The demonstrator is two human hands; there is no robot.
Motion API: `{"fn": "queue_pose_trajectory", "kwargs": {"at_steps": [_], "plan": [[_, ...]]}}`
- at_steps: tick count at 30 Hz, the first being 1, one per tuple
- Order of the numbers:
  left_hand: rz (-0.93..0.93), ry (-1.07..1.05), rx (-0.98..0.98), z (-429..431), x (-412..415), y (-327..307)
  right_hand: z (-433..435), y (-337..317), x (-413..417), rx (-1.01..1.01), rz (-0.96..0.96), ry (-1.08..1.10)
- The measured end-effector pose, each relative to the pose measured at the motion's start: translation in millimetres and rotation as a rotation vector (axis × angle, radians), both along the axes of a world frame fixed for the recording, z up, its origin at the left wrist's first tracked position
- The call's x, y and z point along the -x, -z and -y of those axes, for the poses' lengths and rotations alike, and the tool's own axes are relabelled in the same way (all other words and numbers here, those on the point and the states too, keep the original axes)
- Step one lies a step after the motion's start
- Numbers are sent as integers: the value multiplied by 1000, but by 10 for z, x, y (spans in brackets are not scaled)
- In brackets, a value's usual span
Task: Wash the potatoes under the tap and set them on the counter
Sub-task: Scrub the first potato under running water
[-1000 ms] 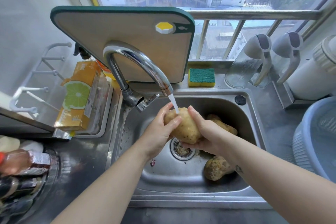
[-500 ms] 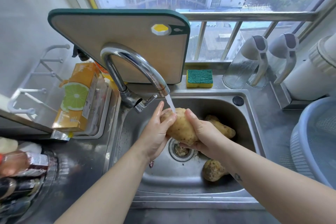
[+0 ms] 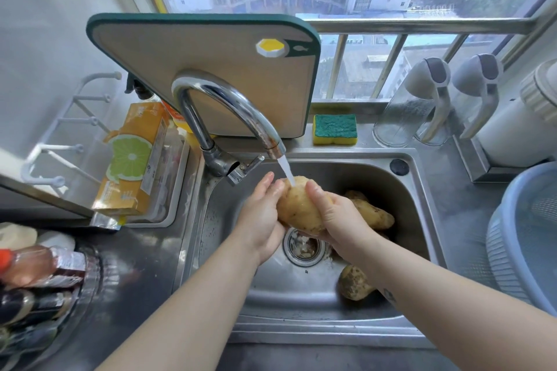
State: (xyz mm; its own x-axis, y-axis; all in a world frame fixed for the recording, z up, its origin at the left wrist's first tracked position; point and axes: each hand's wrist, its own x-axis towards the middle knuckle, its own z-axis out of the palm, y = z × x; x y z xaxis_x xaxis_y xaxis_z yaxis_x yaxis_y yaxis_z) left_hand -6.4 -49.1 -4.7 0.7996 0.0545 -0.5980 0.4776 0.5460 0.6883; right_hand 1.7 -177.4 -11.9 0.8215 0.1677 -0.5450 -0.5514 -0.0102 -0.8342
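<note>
- A steel counter (image 3: 144, 265) under a barred window holds one sink (image 3: 301, 313), with one curved tap (image 3: 229, 102) running a thin stream.
- Three potatoes show: one is held and two lie in the sink.
- The left hand (image 3: 260, 220) has its fingers nearly straight, pressed flat along the left side of the held potato (image 3: 298, 208).
- The held potato is above the drain; its long axis runs from far-left to near-right, with the far end under the stream.
- The right hand (image 3: 337, 217) grips it, thumb over the top and fingers curled beneath.
- The back potato (image 3: 373, 215) lies just behind the right hand, and the front potato (image 3: 354, 283) lies beside the right forearm.
- One sponge (image 3: 334, 129) and two clear jugs (image 3: 404, 117) stand behind the sink.
</note>
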Motion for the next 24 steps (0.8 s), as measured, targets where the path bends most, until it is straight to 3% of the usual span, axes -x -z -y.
{"fn": "queue_pose_trajectory", "kwargs": {"at_steps": [4, 10, 17, 21, 24], "plan": [[132, 103, -138, 20, 82, 3, 24, -63, -50, -20, -57, -28], [-29, -86, -66, 119, -105, -46, -10, -41, -4, 67, 158, 47], [103, 186, 72, -70, 3, 9, 105, 51, -47, -25, 30, -42], [64, 40, 4, -18, -41, -4, 53, 35, -26, 148, 286, -18], [38, -70, -2, 67, -49, -42, 56, 87, -30, 153, 291, -3]]}}
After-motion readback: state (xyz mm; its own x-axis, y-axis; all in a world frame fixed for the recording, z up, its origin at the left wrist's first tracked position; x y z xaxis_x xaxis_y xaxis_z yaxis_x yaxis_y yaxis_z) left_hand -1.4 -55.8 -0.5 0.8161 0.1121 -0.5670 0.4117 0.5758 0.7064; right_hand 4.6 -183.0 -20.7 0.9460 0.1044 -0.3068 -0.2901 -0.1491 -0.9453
